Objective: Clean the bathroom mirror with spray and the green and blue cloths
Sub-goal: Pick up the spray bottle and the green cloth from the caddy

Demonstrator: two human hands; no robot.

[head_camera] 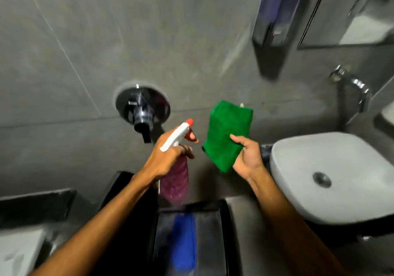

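Observation:
My left hand [170, 154] grips a spray bottle [175, 179] with a purple body, white head and red nozzle, its nozzle aimed up and right, one finger on the red trigger. My right hand [248, 156] holds a folded green cloth [226, 133] by its lower right edge, upright in front of the grey wall. A blue cloth [185, 241] lies blurred in a black bin or tray [223, 233] below my hands. The mirror [349, 11] shows only at the top right corner, far from both hands.
A white basin [332, 177] sits on a dark counter at the right, with a chrome tap [358, 88] above it. A chrome wall valve [141, 109] projects at centre left. A dark dispenser [277, 11] hangs on the wall beside the mirror. Grey tiles cover the wall.

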